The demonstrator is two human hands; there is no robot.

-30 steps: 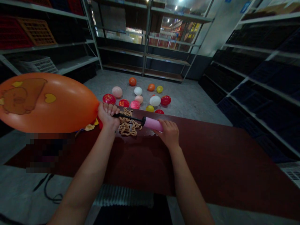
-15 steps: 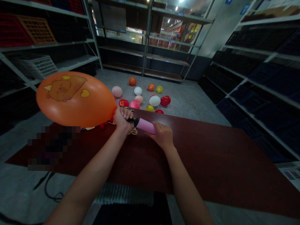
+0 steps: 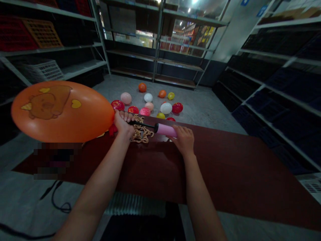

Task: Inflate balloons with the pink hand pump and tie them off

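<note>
A large orange balloon (image 3: pixel 62 110) printed with a bear and yellow hearts floats at the left, above the dark red table (image 3: pixel 225 167). My left hand (image 3: pixel 123 123) is closed round its neck and the black tip of a hand pump. My right hand (image 3: pixel 184 140) grips the pump's pink barrel (image 3: pixel 166 130), which is drawn back so the thin black rod shows between the hands. A heap of tan rubber bands (image 3: pixel 141 132) lies on the table under the rod.
Several inflated balloons (image 3: pixel 165 107) in red, pink, white, yellow and orange lie on the grey floor beyond the table. Metal shelving lines both sides and the back wall. A black cable (image 3: pixel 56 204) trails on the floor at lower left.
My right hand has pulled the pink barrel back to the right, baring the rod again after it was pushed in half a second ago. The balloon has swung back to the left.
</note>
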